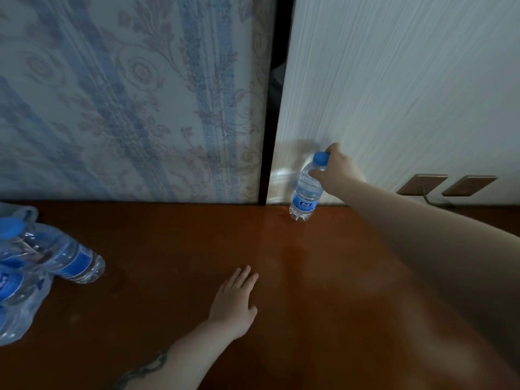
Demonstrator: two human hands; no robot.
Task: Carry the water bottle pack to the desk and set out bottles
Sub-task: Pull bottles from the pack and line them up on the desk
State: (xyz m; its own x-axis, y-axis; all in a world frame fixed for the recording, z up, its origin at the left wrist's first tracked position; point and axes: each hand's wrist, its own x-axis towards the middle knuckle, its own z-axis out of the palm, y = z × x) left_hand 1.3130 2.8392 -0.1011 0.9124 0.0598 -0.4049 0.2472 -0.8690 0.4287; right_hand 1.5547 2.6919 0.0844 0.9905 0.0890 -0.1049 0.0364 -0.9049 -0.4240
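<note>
A clear water bottle with a blue cap and blue label stands upright at the back of the brown wooden desk, close to the wall. My right hand is closed around its neck and shoulder. My left hand lies flat on the desk near the middle, fingers spread, holding nothing. At the left edge lies the torn plastic bottle pack with several bottles in it; one bottle lies on its side, poking out toward the right.
A patterned blue and pink panel stands behind the desk on the left. A white textured wall is on the right, with a dark gap between them. Two brown wall plates sit low on the wall at the right, one with a cord.
</note>
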